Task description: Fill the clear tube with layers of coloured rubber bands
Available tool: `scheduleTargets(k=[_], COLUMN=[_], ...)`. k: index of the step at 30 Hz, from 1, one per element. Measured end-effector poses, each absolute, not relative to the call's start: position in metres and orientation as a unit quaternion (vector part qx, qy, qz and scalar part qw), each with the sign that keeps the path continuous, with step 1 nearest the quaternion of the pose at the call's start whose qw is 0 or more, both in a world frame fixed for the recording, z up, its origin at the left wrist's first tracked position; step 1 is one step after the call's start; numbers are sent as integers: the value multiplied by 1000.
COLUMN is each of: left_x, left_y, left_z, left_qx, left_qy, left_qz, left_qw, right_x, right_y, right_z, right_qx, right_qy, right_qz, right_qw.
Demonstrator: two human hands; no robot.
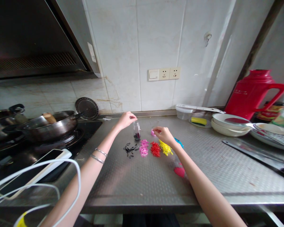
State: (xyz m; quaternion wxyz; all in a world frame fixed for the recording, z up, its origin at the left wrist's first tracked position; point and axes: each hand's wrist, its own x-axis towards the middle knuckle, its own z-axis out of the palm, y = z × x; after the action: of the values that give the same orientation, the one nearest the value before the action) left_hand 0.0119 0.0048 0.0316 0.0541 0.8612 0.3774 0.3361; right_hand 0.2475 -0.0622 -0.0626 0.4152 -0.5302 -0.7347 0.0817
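Observation:
A small clear glass jar (136, 130) stands upright on the steel counter with dark bits in its bottom. My left hand (127, 120) is over the jar's mouth, thumb and fingers pinched; whatever is between them is too small to make out. My right hand (165, 135) has its fingers closed beside a small pink piece (152, 132), and I cannot tell if it grips that or something else. Before the jar lie small piles of bands: black bands (130, 149), pink bands (144, 148), red bands (155, 149), yellow bands (165, 147) and partly hidden blue bands (179, 142).
Close to my right forearm lies a pink-red item (179, 171). A cleaver (253, 154), stacked bowls (229, 127) and a red thermos (253, 94) are at right. Pans (50, 126) on the stove and a phone-like device (35, 173) with white cables are at left.

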Motion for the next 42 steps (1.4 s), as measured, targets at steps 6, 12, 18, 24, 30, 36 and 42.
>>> scheduleTargets(k=[6,12,18,24,30,36,42], left_x=[0,-37,-56,-47,-44,-41,-40], left_y=[-5,-10,-21,-27,-28,-31,-33], left_z=[23,1,-14,-27,-33,-32,-31], left_qx=[821,816,822,801,817,819,828], left_qy=[407,443,470,468,432,429,417], left_qz=[394,335,66,-22,-55,-57,-49], left_qw=[71,161,315,372,378,376,371], right_x=[248,242,236,237,238,237,237], right_y=[-63,-67,-70,-68,-68,-69,-69], right_z=[-62,-58,-60,-63,-63,-64,-65], right_qx=[-533,-532,-532,-535,-535,-536,-537], right_qy=[-740,-750,-759,-760,-758,-759,-763], right_qz=[76,68,59,61,63,63,51], right_qw=[404,387,371,363,367,365,357])
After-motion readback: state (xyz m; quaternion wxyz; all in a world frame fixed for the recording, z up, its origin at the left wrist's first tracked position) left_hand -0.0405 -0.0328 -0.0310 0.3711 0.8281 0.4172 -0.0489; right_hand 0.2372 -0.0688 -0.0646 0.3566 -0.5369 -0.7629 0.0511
